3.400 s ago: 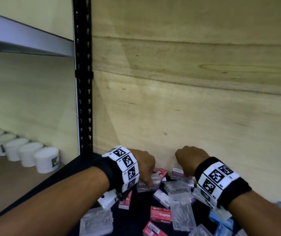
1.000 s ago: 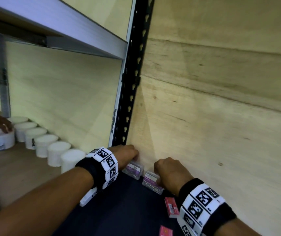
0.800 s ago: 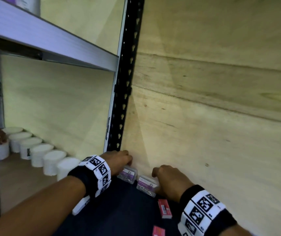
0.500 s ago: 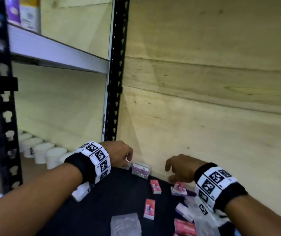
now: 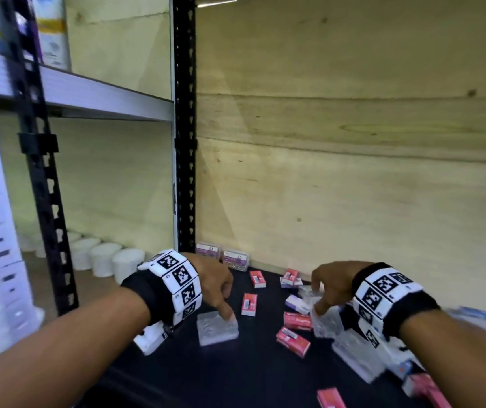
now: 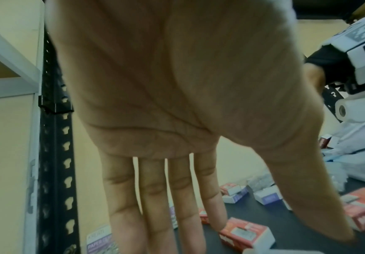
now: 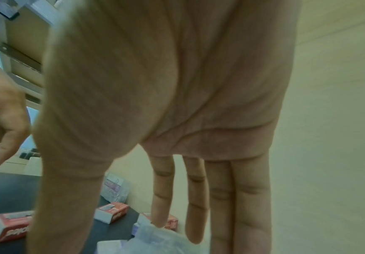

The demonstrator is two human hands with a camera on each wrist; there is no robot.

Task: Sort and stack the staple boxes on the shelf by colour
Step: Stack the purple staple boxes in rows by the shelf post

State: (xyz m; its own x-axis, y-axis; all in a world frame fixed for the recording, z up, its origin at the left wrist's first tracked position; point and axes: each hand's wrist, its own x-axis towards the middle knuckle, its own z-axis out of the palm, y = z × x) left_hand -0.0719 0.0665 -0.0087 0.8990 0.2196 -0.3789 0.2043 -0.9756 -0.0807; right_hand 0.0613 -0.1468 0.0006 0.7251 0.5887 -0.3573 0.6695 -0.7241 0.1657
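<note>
Over the dark shelf (image 5: 235,375), the left hand (image 5: 210,282) rests an extended fingertip on a clear staple box (image 5: 217,328), grip open and empty, while the right hand (image 5: 331,285), fingers straight, touches another clear box (image 5: 328,322) among scattered red boxes (image 5: 293,341).

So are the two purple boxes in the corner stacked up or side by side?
Side by side. The two purple boxes stand next to each other on the dark shelf, against the wooden back wall; nothing lies on top.
</note>
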